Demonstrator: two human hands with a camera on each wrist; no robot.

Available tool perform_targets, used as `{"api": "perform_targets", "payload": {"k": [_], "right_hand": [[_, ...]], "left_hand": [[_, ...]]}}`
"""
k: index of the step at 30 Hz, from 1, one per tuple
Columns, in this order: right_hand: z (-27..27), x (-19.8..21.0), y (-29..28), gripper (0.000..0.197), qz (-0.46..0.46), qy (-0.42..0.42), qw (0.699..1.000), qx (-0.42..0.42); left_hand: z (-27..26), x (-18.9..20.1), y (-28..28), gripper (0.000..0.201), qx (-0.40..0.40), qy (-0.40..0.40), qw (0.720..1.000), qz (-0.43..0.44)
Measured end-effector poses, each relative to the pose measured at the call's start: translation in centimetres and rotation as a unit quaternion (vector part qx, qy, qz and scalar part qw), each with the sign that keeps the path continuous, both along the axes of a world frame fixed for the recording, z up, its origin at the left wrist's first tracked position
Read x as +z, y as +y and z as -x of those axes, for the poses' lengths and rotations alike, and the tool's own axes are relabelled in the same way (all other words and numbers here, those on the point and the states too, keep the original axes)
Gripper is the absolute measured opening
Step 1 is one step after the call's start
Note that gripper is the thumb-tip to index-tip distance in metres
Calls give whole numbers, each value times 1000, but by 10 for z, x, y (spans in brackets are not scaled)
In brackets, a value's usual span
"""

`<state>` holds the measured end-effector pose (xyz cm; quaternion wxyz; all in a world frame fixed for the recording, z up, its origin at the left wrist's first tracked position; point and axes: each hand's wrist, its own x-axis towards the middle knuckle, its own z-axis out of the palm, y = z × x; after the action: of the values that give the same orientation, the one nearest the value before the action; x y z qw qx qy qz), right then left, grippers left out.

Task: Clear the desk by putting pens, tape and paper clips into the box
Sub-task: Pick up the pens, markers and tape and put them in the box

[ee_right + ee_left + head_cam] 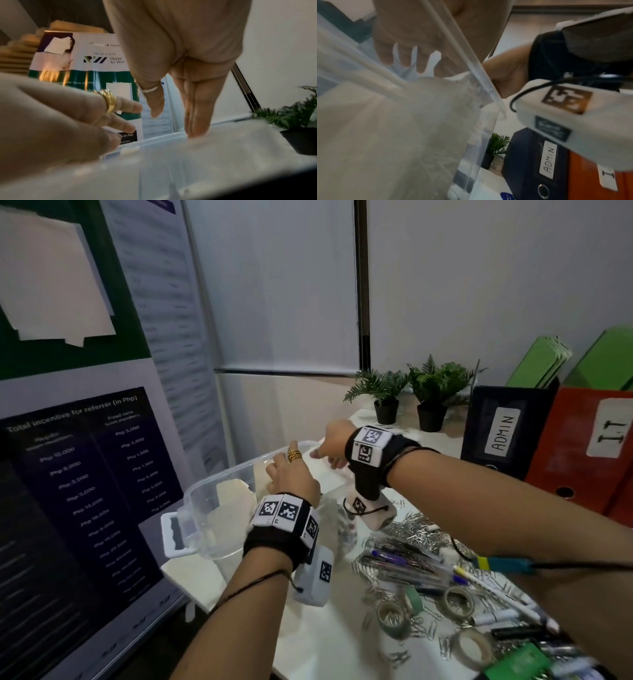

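- The clear box (219, 501) stands at the counter's (329, 645) left end, apparently without pens, tape or clips in it.
- Left hand (291, 477) lies over its near rim, fingers relaxed, gripping nothing.
- Right hand (334, 440) touches the far rim with straight fingers.
- Pens (411, 563), tape (390, 616) and paper clips (414, 530) lie heaped to the right; judging by this, the box is being positioned, and picking up comes next.

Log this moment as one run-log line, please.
stage: handling box | left hand: on clear box rim | right hand: fingers at far rim | pens, tape, paper clips: on desk
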<state>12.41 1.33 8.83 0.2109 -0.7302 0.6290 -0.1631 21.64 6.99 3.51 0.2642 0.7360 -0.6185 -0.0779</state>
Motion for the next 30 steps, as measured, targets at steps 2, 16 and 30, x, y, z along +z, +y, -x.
{"api": "perform_targets", "payload": {"k": [2, 16, 30], "right_hand": [[13, 4, 10, 33, 36, -71, 997, -9], [277, -58, 114, 22, -47, 173, 976, -121], [341, -96, 105, 22, -12, 207, 970, -126]], "left_hand": [[1, -1, 0, 67, -16, -45, 999, 12], [114, -12, 44, 46, -325, -283, 901, 47], [264, -129, -111, 28, -317, -344, 849, -246]]}}
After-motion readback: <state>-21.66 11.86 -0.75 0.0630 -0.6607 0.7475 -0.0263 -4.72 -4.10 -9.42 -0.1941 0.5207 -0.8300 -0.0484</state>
